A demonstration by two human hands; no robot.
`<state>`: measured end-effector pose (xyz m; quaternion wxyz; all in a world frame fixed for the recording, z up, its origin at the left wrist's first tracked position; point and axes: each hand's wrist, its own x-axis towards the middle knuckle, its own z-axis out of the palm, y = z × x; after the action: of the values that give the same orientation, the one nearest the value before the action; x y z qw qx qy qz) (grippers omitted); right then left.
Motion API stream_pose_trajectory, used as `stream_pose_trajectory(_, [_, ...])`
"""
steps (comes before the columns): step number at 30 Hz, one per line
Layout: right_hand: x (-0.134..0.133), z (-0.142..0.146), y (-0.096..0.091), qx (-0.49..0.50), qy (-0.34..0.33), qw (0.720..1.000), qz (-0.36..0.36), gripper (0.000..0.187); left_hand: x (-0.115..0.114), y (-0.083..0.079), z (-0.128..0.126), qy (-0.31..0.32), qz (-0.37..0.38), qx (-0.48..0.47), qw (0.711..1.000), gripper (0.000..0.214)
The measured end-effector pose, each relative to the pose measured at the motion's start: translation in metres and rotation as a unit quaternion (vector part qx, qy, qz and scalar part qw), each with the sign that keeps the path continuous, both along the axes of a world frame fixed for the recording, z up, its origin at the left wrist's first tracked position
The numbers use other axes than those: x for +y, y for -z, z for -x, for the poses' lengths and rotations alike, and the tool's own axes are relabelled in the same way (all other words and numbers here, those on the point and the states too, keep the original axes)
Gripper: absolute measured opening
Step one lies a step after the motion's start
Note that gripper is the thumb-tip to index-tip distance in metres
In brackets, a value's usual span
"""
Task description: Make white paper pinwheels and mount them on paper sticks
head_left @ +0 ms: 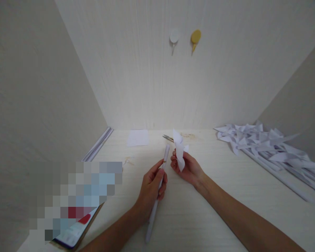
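My left hand (151, 187) is closed round a rolled white paper stick (157, 196) that points up and away from me. My right hand (187, 167) pinches a folded white paper pinwheel head (179, 149), held upright just right of the stick's top end. Both hands hover over the pale wooden table (189, 217) near its middle. The stick's tip and the folded paper are close together but do not clearly touch.
A pile of finished white paper pinwheels (267, 147) lies at the right. A square white sheet (138, 138) and scissors (168, 138) lie at the back. White sticks (98, 143) rest along the left wall. A phone (73, 232) lies front left. Two hooks (185, 39) hang on the wall.
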<state>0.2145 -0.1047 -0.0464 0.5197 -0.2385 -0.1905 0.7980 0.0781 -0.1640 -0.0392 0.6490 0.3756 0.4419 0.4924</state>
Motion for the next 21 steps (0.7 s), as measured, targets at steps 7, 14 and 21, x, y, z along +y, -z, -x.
stream_pose_trajectory(7, [0.0008, 0.0007, 0.0002, -0.002, 0.002, 1.000, 0.010, 0.011, -0.0012, 0.0016, -0.0012, 0.040, -0.012, 0.003, 0.999, 0.062])
stream_pose_trajectory(14, [0.0025, 0.0010, 0.0018, -0.002, 0.008, 1.000, 0.014, 0.008, -0.0011, 0.0011, -0.0008, 0.039, -0.018, 0.001, 0.999, 0.057])
stream_pose_trajectory(21, [0.0016, 0.0024, -0.0006, -0.051, 0.022, 0.998, -0.014, 0.012, -0.0015, 0.0045, 0.0006, 0.035, -0.031, 0.012, 0.999, 0.053])
